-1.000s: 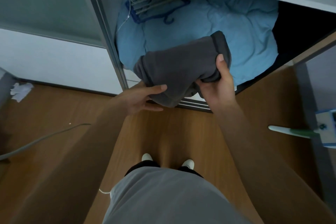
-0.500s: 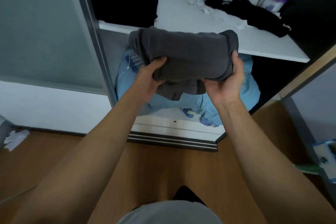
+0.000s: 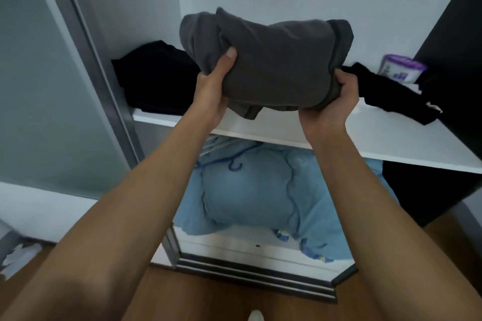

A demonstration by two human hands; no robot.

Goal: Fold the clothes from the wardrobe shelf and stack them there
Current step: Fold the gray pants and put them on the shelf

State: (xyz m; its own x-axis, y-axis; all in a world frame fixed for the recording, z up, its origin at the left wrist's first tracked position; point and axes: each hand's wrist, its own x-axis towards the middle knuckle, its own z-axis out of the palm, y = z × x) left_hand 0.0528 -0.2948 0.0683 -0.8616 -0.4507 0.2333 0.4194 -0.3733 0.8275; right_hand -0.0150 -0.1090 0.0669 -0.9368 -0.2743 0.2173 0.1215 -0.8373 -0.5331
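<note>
Folded grey garment [image 3: 273, 60], gripped at either end by your left hand [image 3: 211, 94] and right hand [image 3: 331, 104], fingers curled beneath, above the white shelf [image 3: 391, 143]: lower it level beside the black pile [image 3: 156, 78], keeping folds closed.

Matt, perhaps fleecy grey garment [image 3: 273, 60]

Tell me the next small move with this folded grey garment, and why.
Probably ease the grey garment forward and down onto the white shelf, beside the black pile: left hand and right hand hold it folded, above the shelf's front edge, not yet resting on it.
</note>
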